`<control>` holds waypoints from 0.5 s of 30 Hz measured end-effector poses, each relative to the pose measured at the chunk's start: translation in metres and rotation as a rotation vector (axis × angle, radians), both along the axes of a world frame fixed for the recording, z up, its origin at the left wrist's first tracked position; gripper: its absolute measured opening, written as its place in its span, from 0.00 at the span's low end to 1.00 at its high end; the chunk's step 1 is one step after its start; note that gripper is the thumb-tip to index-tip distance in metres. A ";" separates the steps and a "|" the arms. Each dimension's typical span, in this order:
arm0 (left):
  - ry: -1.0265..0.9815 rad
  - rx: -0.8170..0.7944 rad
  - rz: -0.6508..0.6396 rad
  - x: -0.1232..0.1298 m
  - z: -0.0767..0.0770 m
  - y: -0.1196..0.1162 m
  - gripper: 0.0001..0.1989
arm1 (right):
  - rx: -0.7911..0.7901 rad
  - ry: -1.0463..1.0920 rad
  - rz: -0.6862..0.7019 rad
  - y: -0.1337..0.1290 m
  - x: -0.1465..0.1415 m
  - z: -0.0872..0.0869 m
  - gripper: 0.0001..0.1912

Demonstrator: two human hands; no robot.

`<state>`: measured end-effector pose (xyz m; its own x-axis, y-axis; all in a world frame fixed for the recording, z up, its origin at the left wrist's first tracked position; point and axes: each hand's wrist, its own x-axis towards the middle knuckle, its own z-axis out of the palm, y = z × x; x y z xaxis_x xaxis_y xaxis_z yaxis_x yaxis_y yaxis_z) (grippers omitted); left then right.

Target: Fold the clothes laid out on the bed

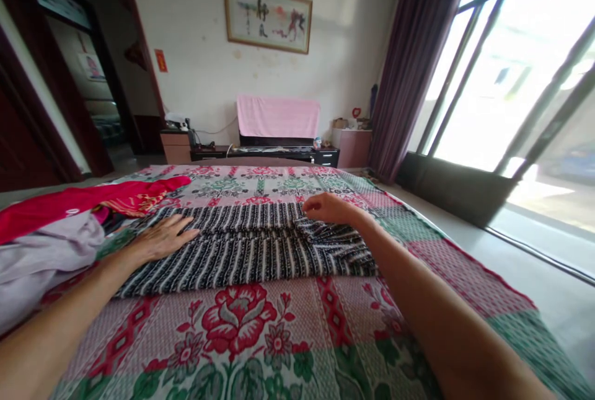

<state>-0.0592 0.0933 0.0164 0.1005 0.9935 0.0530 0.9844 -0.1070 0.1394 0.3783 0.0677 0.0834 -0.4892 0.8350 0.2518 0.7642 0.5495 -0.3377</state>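
A black-and-white striped knit garment (242, 257) lies folded lengthwise in a long band across the flowered cover (297, 325). My left hand (165, 237) rests flat on its left part, fingers spread. At the band's right part, my right hand (328, 208) has its fingers curled together at the upper edge, closed on the knit fabric. Beneath the right wrist the cloth is bunched and folded over, its stripes running at a slant. The garment's far right end is partly hidden behind my right forearm.
Left of the garment lie a red cloth (88, 198) and a pale grey cloth (56, 254) in a heap. Beyond the cover stands a low cabinet (325, 157) with a pink cloth (279, 116) draped over something. A dark curtain (409, 65) hangs beside the glass doors at right.
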 end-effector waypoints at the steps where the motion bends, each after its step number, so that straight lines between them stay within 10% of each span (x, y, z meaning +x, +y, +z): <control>1: -0.009 0.002 0.001 0.000 0.000 0.000 0.39 | -0.073 -0.043 0.015 0.000 0.008 0.003 0.08; 15: 0.087 -0.032 -0.011 -0.002 -0.003 0.001 0.42 | -0.225 -0.447 0.007 -0.013 -0.001 0.006 0.21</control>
